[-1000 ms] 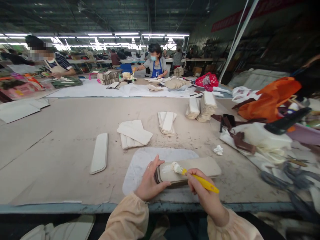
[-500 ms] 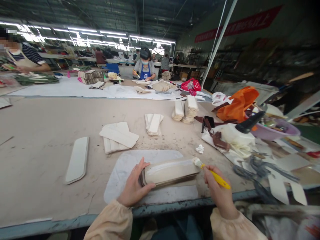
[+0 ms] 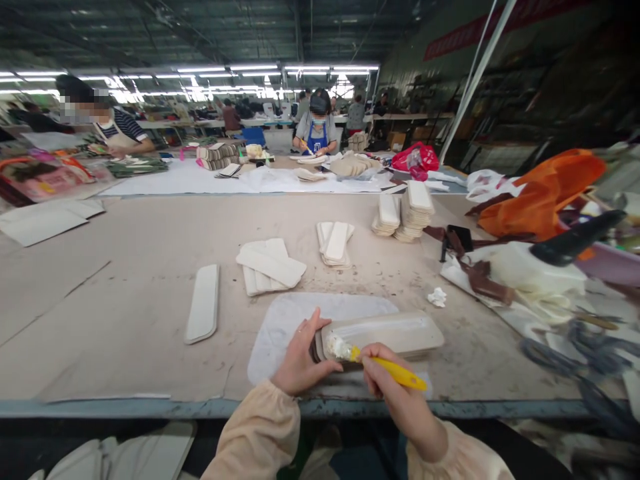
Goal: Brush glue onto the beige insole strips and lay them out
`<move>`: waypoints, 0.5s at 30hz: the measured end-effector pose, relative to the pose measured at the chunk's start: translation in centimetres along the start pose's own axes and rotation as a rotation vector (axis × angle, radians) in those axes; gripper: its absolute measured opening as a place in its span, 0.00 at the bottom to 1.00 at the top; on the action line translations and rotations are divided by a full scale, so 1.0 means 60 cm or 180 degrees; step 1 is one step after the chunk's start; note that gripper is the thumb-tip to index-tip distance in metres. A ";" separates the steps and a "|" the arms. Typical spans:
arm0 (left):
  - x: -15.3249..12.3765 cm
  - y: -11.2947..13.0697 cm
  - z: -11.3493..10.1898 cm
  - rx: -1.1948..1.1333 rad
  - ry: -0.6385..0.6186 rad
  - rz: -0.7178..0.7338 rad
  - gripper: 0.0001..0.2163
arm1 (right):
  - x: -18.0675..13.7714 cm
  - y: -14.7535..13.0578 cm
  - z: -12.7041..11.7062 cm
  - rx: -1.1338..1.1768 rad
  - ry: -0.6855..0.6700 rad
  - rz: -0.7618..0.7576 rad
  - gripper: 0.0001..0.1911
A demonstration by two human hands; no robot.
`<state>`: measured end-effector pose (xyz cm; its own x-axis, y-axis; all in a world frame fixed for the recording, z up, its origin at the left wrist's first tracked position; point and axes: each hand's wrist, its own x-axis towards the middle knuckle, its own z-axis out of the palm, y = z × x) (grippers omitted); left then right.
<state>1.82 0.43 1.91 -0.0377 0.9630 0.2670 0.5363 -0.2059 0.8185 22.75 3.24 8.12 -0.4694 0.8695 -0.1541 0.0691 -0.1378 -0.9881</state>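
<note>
My left hand [image 3: 301,357] holds the left end of a stack of long beige panels [image 3: 400,333] with rounded corners, thumb at the near side and fingers at the far side. In my right hand [image 3: 397,387] is a brush [image 3: 404,375] with a yellow handle, gripped between thumb and fingers. Its white-coated bristles rest on the top panel near my left hand. A glossy whitish streak runs along that panel. Under the stack lies a translucent white sheet [image 3: 273,320].
Beyond the sheet lie a single panel [image 3: 203,303], fanned panels [image 3: 270,267], a small pile [image 3: 336,243] and taller stacks [image 3: 417,207]. To the right are a crumpled white wad [image 3: 437,297], a pale jug with a black spout [image 3: 535,267] and scissors [image 3: 555,357]. Co-workers stand across the table.
The brush in my right hand has moved left along the top panel, from its right end to beside my left hand. My left hand stays on the stack. The view has turned left.
</note>
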 end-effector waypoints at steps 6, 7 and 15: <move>0.001 0.005 -0.002 0.0078 -0.0017 -0.0011 0.50 | -0.004 -0.006 -0.048 -0.0164 0.0501 0.0145 0.18; 0.001 0.005 -0.002 0.0097 -0.0018 -0.0034 0.50 | -0.005 -0.007 -0.062 -0.0209 0.0581 0.0161 0.18; 0.001 0.004 -0.003 0.0249 -0.0010 0.0000 0.46 | -0.010 -0.002 -0.178 -0.0524 0.1270 0.0175 0.19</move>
<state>1.80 0.38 2.23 -0.0352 0.9635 0.2654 0.6005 -0.1919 0.7763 32.40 7.80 8.29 -0.0863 0.9826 -0.1643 0.2390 -0.1397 -0.9609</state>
